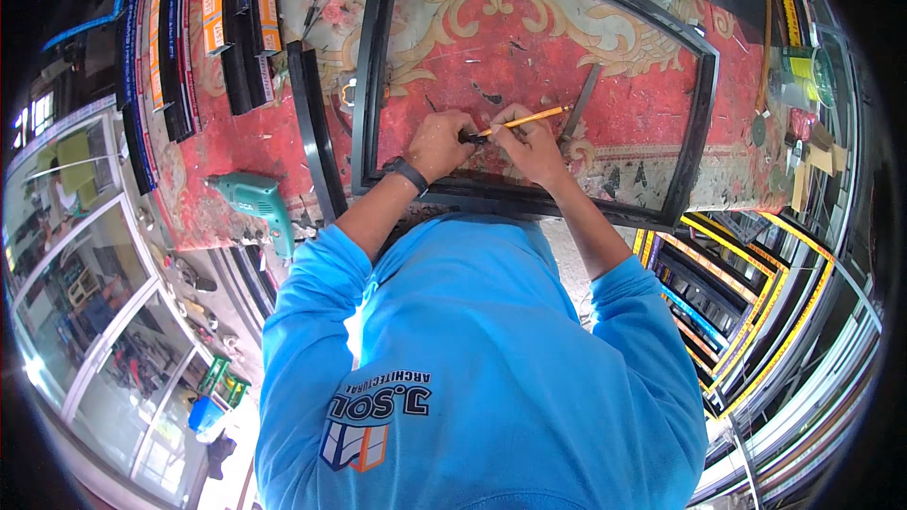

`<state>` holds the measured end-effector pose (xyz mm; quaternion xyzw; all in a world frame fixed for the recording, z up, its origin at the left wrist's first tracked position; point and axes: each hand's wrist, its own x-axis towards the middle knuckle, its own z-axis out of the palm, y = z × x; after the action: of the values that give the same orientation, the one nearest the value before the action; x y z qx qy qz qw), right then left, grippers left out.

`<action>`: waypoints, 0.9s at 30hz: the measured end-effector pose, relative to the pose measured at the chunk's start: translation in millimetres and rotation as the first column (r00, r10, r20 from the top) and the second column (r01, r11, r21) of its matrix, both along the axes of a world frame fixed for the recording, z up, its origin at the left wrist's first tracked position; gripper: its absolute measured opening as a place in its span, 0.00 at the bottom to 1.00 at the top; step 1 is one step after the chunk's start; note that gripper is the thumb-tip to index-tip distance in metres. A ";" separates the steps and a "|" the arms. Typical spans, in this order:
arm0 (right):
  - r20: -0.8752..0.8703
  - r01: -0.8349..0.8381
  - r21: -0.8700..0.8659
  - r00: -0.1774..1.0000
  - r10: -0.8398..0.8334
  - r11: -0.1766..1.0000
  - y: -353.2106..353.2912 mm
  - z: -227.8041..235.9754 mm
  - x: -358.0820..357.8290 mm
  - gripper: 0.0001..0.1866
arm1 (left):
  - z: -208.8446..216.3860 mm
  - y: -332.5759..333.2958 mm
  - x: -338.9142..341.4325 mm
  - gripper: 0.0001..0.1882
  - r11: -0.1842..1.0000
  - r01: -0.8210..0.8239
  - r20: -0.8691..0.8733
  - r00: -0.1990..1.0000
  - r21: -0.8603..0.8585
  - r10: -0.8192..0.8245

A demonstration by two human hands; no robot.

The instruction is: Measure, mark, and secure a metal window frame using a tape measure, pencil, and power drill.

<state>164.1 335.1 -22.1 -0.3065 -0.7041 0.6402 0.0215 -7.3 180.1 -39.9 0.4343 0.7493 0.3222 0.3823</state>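
Pinching a slim yellow tool [540,116] in right hand [534,151], closed on a small black piece [470,137] with left hand [439,144] near its tip, with black frame [372,66] around both grips, green drill [255,195] leftward

We had worktable [742,165] under worn red-and-cream floral cover [453,71]. On left we saw white-framed glass panels [90,260] with bright glint, pale floor [236,316] beside them, strong glare low down. On right, yellow-edged frames [779,297] stood near long pale profiles [803,406].

Drill [253,196] on table [746,156], left of frame [371,66]
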 end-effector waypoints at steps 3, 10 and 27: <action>-0.005 -0.027 0.072 1.000 0.027 0.997 0.8 -0.8 -1.2 0.09 | -1.1 -0.4 0.0 0.13 1.000 -0.012 0.008 1.000 0.006 0.012; 0.014 -0.037 0.121 0.999 0.035 0.992 2.9 -0.7 -2.6 0.09 | -4.2 -1.4 -0.2 0.13 1.000 -0.015 0.000 1.000 0.028 0.015; -0.020 -0.055 0.166 0.998 0.059 0.985 4.3 3.6 -5.3 0.10 | 3.8 0.8 -1.2 0.13 1.000 -0.021 0.041 0.999 -0.015 0.022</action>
<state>158.8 339.5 -18.4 -0.2752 -0.7629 0.5839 0.0373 -8.4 180.9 -36.1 0.4167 0.7482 0.3298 0.3972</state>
